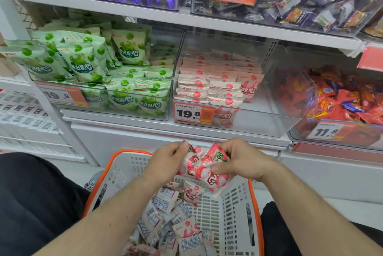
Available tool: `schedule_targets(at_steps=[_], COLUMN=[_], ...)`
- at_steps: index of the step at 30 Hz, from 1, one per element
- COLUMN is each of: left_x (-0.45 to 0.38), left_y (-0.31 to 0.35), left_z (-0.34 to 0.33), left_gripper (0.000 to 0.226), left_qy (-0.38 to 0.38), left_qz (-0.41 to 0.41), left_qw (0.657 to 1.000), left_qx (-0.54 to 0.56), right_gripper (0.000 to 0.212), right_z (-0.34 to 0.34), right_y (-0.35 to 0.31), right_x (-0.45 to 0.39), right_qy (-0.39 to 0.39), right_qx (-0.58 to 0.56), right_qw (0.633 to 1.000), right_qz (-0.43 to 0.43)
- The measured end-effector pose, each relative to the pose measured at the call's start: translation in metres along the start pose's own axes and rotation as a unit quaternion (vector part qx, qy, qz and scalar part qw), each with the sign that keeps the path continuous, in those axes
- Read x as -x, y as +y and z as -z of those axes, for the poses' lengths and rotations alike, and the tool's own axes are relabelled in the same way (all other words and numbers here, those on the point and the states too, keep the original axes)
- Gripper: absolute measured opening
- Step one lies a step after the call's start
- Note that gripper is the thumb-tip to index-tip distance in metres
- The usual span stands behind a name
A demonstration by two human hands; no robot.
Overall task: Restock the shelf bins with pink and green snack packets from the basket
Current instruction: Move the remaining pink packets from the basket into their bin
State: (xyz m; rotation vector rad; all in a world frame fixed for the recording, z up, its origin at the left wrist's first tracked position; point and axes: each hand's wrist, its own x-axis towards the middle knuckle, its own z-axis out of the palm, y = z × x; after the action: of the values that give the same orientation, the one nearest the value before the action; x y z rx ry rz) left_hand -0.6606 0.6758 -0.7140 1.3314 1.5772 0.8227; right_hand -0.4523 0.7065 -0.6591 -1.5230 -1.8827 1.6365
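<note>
Both hands' grip [204,162] clamped on pink packets [202,165], basket [234,210] holding more

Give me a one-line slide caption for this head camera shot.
Both hands, left and right, grip pink snack packets above the basket, below the half-filled pink bin.

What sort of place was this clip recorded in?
Most likely a shop's snack aisle. Clear shelf bins hold packaged snacks, price tags reading 19.8 are fixed to their fronts, and both hands, left hand and right hand, hold pink packets over a shopping basket.
</note>
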Motion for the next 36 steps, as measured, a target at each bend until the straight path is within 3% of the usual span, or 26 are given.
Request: schedule_targets(at_steps=[2,5,8,11,14,16,19,22,25,28,30,34,36], left_x=[-0.001,0.002,0.004,0.003,0.001,0.001,0.004,0.006,0.007,0.010,0.012,0.013,0.015], left_y=[-0.002,0.004,0.005,0.004,0.001,0.000,0.003,0.007,0.007,0.003,0.001,0.007,0.011], left_z=[0.000,-0.001,-0.004,-0.003,0.000,-0.001,-0.011,-0.018,-0.014,-0.011,-0.012,-0.015,-0.018], left_gripper=[0.053,0.050,0.048,0.046,0.044,0.045,0.048,0.065,0.081,0.059,0.056,0.047,0.042], left_qy=[-0.012,-0.067,-0.086,-0.084,-0.078,-0.103,-0.145,-0.192,-0.239,-0.237,-0.234,-0.170,-0.143], left_qz=[0.029,0.116,0.153,0.180,0.180,0.178,0.186,0.217,0.218,0.156,0.135,0.134,0.123], left_qw=[0.997,0.956,0.927,0.927,0.947,0.954,0.951,0.924,0.900,0.916,0.920,0.899,0.874], left_qx=[0.068,0.259,0.331,0.319,0.253,0.217,0.199,0.250,0.292,0.285,0.283,0.381,0.448], right_gripper=[0.009,0.012,0.015,0.012,0.010,0.010,0.027,0.042,0.041,0.034,0.031,0.030,0.030], right_z=[0.001,0.006,0.009,0.012,0.020,0.019,0.005,-0.006,-0.009,-0.011,-0.014,-0.018,-0.020], right_y=[0.003,0.008,0.011,0.009,0.003,-0.009,-0.028,-0.029,-0.023,-0.020,-0.018,-0.009,-0.005], right_x=[-0.001,-0.003,-0.004,-0.003,0.002,0.005,0.004,-0.005,-0.011,-0.014,-0.015,-0.017,-0.015], right_qy=[0.013,0.013,0.001,0.001,0.011,-0.025,-0.070,-0.061,-0.013,0.044,0.100,0.321,0.399], right_qx=[-0.030,-0.088,-0.097,-0.069,0.069,0.113,0.141,0.178,0.171,0.146,0.133,0.092,0.030], right_qw=[0.999,0.996,0.995,0.997,0.997,0.993,0.987,0.982,0.984,0.987,0.984,0.928,0.901], right_qz=[-0.006,-0.021,-0.028,-0.038,-0.035,-0.017,0.022,0.024,0.038,0.052,0.066,0.167,0.167])
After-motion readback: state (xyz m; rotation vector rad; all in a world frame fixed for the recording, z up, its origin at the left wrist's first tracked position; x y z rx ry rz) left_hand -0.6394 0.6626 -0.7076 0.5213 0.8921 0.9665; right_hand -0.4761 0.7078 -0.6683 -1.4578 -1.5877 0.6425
